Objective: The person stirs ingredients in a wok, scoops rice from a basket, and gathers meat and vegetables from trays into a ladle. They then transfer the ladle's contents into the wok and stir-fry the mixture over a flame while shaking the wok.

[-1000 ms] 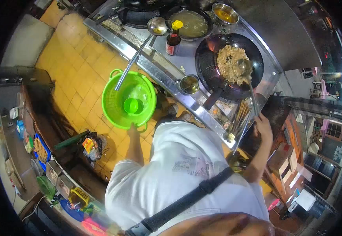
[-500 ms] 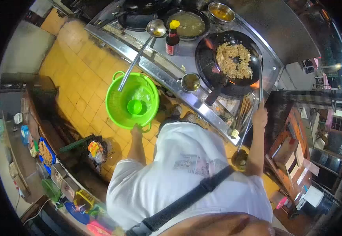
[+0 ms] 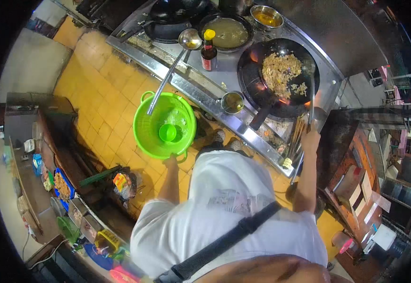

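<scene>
My left hand (image 3: 171, 161) is closed on the rim of a bright green plastic basket (image 3: 138, 123), held over the floor beside the stove. Inside the basket are a small green cup (image 3: 167, 132) and some white grains or bits. My right hand (image 3: 310, 137) grips the long metal handle of a wok spatula (image 3: 312, 101); its blade is hard to see at the right side of a black wok (image 3: 250, 78). Browned food (image 3: 281, 75), like fried rice or chopped noodles, is heaped in that wok, with a small clump apart at its lower right. Flames show around the pan.
A metal ladle (image 3: 167, 78) rests on the stove, its handle reaching over the basket. Nearby stand a yellow-capped sauce bottle (image 3: 209, 59), a metal cup (image 3: 232, 102), a pan of liquid (image 3: 226, 32) and a bowl of oil (image 3: 267, 18). Crowded shelving (image 3: 68, 207) lines the left.
The food in the wok has shifted from a ring with a gap into a heap with a small separate clump. Both hands keep their grips; the whole view has shifted slightly.
</scene>
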A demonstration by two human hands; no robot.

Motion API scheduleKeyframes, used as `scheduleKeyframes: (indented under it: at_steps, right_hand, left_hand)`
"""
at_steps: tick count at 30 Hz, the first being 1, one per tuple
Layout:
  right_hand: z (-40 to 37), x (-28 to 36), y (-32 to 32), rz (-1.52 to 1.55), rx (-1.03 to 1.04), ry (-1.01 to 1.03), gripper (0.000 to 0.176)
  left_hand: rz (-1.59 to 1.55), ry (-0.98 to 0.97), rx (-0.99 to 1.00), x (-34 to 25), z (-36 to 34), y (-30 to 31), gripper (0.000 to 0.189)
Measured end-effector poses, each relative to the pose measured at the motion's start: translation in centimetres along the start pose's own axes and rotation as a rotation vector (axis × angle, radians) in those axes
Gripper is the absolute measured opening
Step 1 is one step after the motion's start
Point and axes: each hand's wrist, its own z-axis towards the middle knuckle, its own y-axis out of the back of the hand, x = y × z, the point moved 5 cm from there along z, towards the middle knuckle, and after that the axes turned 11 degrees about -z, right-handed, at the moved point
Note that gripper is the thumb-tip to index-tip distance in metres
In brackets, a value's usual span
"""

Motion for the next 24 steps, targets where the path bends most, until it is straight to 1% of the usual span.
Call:
scheduleKeyframes:
  at_steps: [1,2,3,4,5,6,8,9,11,12,13,14,15,16,17,18,19,20,22,23,24]
  right_hand:
    - [0.8,-0.7,-0.9,-0.019,-0.018,0.130,0.051]
    - [1.0,-1.7,-0.2,-0.018,-0.018,0.121,0.051]
    - [0.9,-2.0,1.4,-0.006,0.052,0.194,0.050]
    - [0.5,-1.9,3.6,0.006,0.121,0.267,0.050]
    - [-0.5,-1.3,7.3,-0.031,0.158,0.256,0.050]
    - [-1.7,-0.3,11.0,-0.066,0.195,0.251,0.050]
    - [-3.8,0.3,15.6,-0.163,0.129,0.312,0.051]
    - [-4.5,0.1,16.0,-0.158,0.128,0.313,0.051]
    - [-5.2,-0.1,16.0,-0.178,0.202,0.294,0.049]
    - [-5.1,0.7,14.6,-0.181,0.210,0.314,0.049]
    - [-4.8,1.1,11.4,-0.231,0.287,0.186,0.053]
    - [-4.8,1.9,8.6,-0.293,0.368,0.072,0.056]
    - [-4.7,4.7,7.0,-0.294,0.346,0.034,0.057]
    - [-4.8,7.3,4.8,-0.291,0.332,-0.004,0.058]
    - [-4.1,6.9,2.4,-0.129,-0.118,0.364,0.057]
    - [-4.9,5.9,-0.2,-0.137,-0.605,0.715,0.056]
    - [-3.7,3.9,-0.3,0.175,0.007,0.352,0.054]
    - [-4.4,2.3,-0.7,0.447,0.607,-0.039,0.052]
    - [-4.6,0.3,3.3,0.557,0.727,-0.175,0.054]
    - [-4.4,-1.1,3.3,0.542,0.729,-0.168,0.054]
    - [-3.7,-2.7,2.7,0.473,0.702,-0.174,0.054]
  left_hand:
    - [-0.077,-0.001,0.050,-1.9,-2.2,-0.3,0.064]
    - [-0.154,-0.003,0.104,-3.2,-3.3,-0.7,0.056]
    - [-0.149,-0.007,0.111,-3.9,-3.5,-0.9,0.056]
    - [-0.160,0.051,0.100,-3.7,-3.1,-1.1,0.046]
    - [-0.170,0.111,0.084,-3.2,-2.8,-1.1,0.037]
    - [-0.170,0.111,0.082,-2.3,-2.2,-0.8,0.037]
    - [-0.262,-0.044,0.163,-1.6,-0.7,-0.8,0.027]
    - [-0.263,-0.049,0.161,-2.3,-0.8,-0.6,0.027]
    - [-0.109,0.139,0.275,-1.4,-1.4,-0.4,0.024]
    - [-0.208,0.153,0.323,-1.4,-1.6,-0.6,0.023]
    - [-0.311,0.169,0.356,-0.2,-0.6,-0.9,0.022]
    - [-0.346,0.210,0.446,0.7,0.1,-1.5,0.024]
    - [-0.379,0.257,0.524,1.8,1.2,-1.7,0.026]
    - [-0.436,0.192,0.640,3.2,2.8,-2.5,0.032]
    - [-0.400,0.283,0.448,0.9,-0.1,-2.0,0.032]
    - [-0.479,0.383,0.404,2.0,0.6,-2.1,0.032]
    - [-0.551,0.472,0.443,-2.7,-3.9,-1.7,0.025]
    - [-0.564,0.464,0.429,-3.1,-3.1,-1.5,0.025]
    - [-0.597,0.545,0.501,-1.9,-1.9,-2.8,0.019]
    - [-0.616,0.539,0.558,-2.1,-1.4,-3.2,0.016]
    - [-0.633,0.546,0.549,-1.4,-1.7,-3.0,0.016]
